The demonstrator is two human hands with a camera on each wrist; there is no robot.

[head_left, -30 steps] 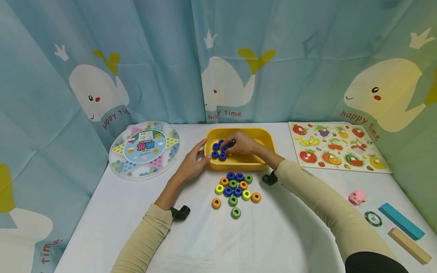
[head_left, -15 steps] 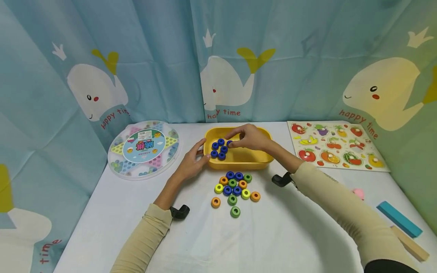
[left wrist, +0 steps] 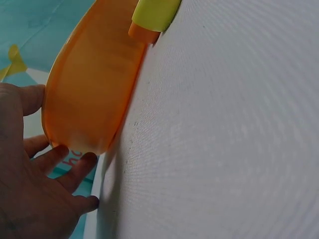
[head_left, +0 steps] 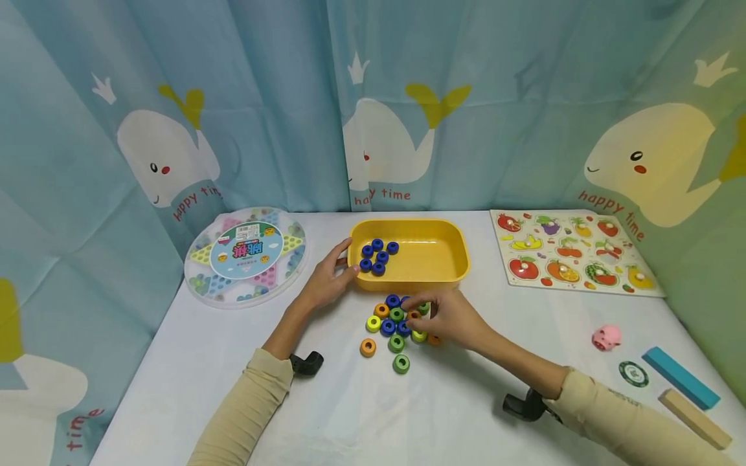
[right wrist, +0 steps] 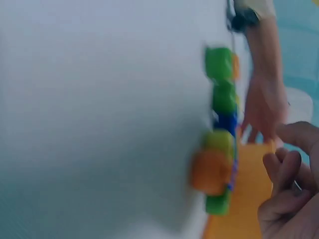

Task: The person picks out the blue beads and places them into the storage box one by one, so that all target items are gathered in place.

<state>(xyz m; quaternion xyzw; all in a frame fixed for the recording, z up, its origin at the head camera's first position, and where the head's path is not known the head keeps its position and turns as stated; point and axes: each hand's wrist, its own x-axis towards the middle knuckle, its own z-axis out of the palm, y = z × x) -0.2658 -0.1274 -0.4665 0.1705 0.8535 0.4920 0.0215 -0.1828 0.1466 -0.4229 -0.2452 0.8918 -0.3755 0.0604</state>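
A yellow plastic tray [head_left: 428, 255] stands at the back of the table with several small blue rings [head_left: 382, 257] in its left end. My left hand [head_left: 329, 281] rests at that end, thumb at the near corner and fingers spread along the outer wall. In front of the tray lies a cluster of blue [head_left: 388, 327], green rings [head_left: 401, 364], orange rings [head_left: 368, 347] and yellow rings [head_left: 373, 323]. Over its right side hovers my right hand [head_left: 457, 317], thumb and index finger apart above the blue rings, hiding part of the cluster. No ring shows in its fingers.
To the left lies a round Chinese checkers box [head_left: 247, 255]. A fruit peg puzzle [head_left: 574, 252] is at the back right. A pink pig [head_left: 607, 338], a green-white chip [head_left: 633, 373], a blue block [head_left: 680, 377] and a wooden block [head_left: 695, 419] lie at right.
My right hand has let go of a blue ring in the tray, then moved out toward me and down over the cluster. The left hand has stayed at the tray's end.
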